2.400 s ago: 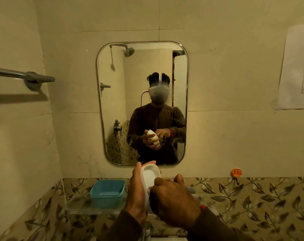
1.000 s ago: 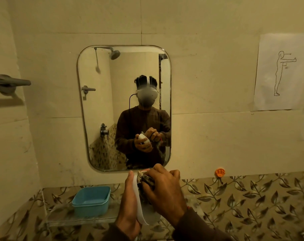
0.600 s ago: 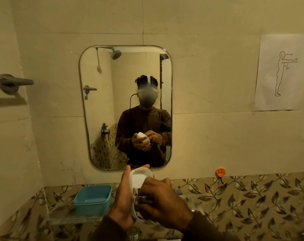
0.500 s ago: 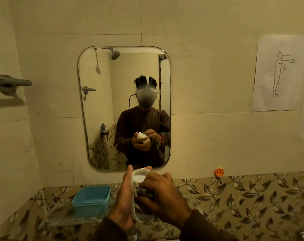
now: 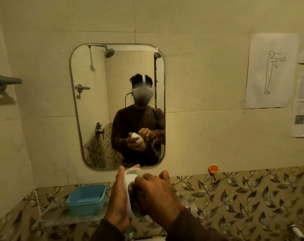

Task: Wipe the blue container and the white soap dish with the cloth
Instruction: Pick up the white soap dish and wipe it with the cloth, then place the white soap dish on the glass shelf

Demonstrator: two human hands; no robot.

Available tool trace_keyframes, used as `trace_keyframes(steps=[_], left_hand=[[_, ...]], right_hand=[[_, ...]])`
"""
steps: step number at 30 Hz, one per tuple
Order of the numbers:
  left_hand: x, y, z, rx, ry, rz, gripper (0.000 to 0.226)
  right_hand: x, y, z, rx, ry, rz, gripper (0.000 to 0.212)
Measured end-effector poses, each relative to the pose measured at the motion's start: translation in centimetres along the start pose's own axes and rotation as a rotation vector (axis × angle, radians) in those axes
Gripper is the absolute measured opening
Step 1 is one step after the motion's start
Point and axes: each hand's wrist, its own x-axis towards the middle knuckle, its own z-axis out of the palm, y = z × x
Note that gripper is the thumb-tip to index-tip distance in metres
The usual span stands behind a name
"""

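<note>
My left hand (image 5: 119,197) holds the white soap dish (image 5: 130,176) upright in front of me, its hollow side turned to the right. My right hand (image 5: 158,193) presses a dark cloth (image 5: 133,193) into that hollow; most of the cloth is hidden under the fingers. The blue container (image 5: 86,199) stands empty on a glass shelf (image 5: 60,218) to the left of my hands, apart from them.
A mirror (image 5: 99,105) on the tiled wall reflects me and a shower. A towel bar (image 5: 5,82) juts out at the left edge. An orange hook (image 5: 213,169) and paper sheets (image 5: 271,70) hang on the wall at right. A tap top (image 5: 129,232) sits below my hands.
My right hand has shifted lower inside the soap dish with the cloth, rubbing it. My left hand keeps the dish upright. The blue container has not moved.
</note>
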Motion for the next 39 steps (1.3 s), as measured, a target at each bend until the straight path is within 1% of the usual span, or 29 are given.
trace_keyframes(steps=[2, 5, 7, 10, 11, 13, 15, 17, 19, 20, 22, 25, 27, 30, 32, 34, 37, 39], left_hand=[[0.2, 0.1, -0.3, -0.016, 0.035, 0.006, 0.063], [0.0, -0.4, -0.5, -0.037, 0.036, 0.002, 0.066], [-0.1, -0.7, -0.6, -0.055, 0.020, 0.008, 0.067], [-0.1, -1.2, -0.7, -0.139, -0.003, -0.025, 0.067], [0.0, -1.3, -0.6, -0.183, -0.013, -0.039, 0.069], [0.0, -1.3, -0.9, -0.259, 0.001, -0.073, 0.079], [0.0, -1.4, -1.6, -0.290, 0.031, -0.098, 0.091], [-0.3, -1.8, -2.6, -0.275, 0.091, -0.099, 0.100], [-0.6, -2.2, -3.5, -0.281, 0.161, -0.069, 0.103], [-0.6, -2.4, -3.9, -0.282, 0.192, -0.049, 0.102], [-0.6, -2.6, -4.3, -0.277, 0.274, -0.035, 0.092], [0.0, -3.0, -4.8, -0.290, 0.407, -0.074, 0.078], [0.4, -3.2, -5.0, -0.331, 0.444, -0.080, 0.076], [1.2, -3.7, -4.6, -0.401, 0.431, -0.056, 0.081], [1.8, -4.4, -4.2, -0.431, 0.434, -0.055, 0.082], [2.4, -5.0, -3.8, -0.451, 0.460, -0.055, 0.075], [3.6, -6.0, -3.2, -0.471, 0.499, -0.011, 0.063], [4.2, -6.4, -3.0, -0.473, 0.523, 0.018, 0.057]], right_hand=[[-0.5, -0.2, 0.4, 0.015, -0.096, 0.010, 0.032], [-0.5, 0.0, 0.4, 0.147, -0.245, 0.119, 0.027], [-0.4, -0.1, 0.2, 0.281, -0.340, 0.156, 0.022], [0.0, 0.3, -0.6, 0.559, -0.415, 0.230, 0.015], [0.0, 0.8, -1.1, 0.714, -0.412, 0.274, 0.013], [-0.5, 1.8, -1.5, 1.168, -0.383, 0.369, 0.013], [-1.3, 2.7, -1.4, 1.596, -0.339, 0.425, 0.018], [-2.1, 3.4, -0.8, 1.796, -0.265, 0.445, 0.018], [-2.8, 4.3, -0.1, 1.891, -0.201, 0.503, 0.020], [-3.2, 4.7, 0.4, 1.923, -0.182, 0.547, 0.023], [-4.3, 5.4, 1.5, 1.930, -0.182, 0.636, 0.023], [-6.3, 5.8, 3.7, 1.835, -0.216, 0.797, 0.028], [-7.6, 5.8, 5.4, 1.761, -0.214, 0.897, 0.036], [-8.8, 5.4, 7.3, 1.750, -0.204, 0.980, 0.038], [-8.8, 5.0, 7.9, 1.728, -0.228, 0.968, 0.037], [-8.3, 4.5, 8.3, 1.621, -0.256, 0.894, 0.040], [-7.4, 4.3, 9.1, 1.393, -0.290, 0.833, 0.058], [-6.8, 4.4, 9.7, 1.349, -0.291, 0.823, 0.065]])
